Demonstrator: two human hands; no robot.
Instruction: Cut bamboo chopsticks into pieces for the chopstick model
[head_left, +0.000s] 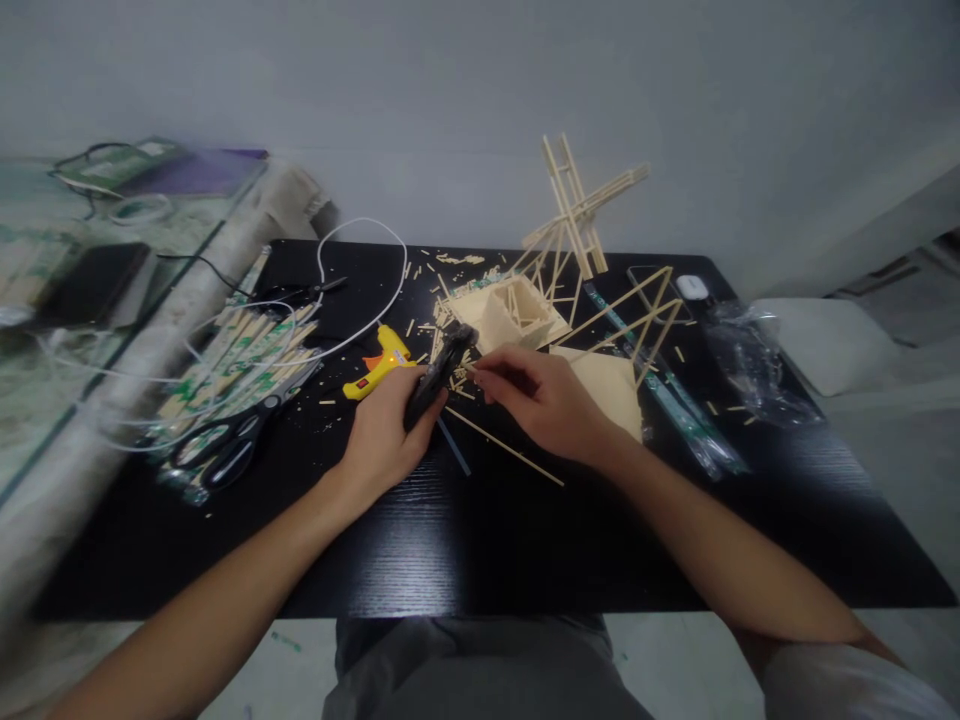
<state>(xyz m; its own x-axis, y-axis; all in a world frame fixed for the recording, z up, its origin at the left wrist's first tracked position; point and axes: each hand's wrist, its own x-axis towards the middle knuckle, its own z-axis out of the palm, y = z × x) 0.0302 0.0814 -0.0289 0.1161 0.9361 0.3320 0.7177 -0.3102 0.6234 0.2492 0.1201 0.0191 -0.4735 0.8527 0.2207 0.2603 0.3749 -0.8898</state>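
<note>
The right hand [541,402] apparently pinches a stick [469,368] pointing left toward the dark tool [444,368] the left hand [386,422] clasps.

We see a yellow glue gun [391,352] with an orange trigger [372,363]; we see a black tool [441,372], a pale tan stick [504,446] and a white cord [365,219]; our table [525,565] is black with thin, pale lines; we spot a clear wrapper [679,412] with green marks, a purple sheet [195,173] and a soft grey wall [450,110].

Black tool [442,372], details too blurry
</note>
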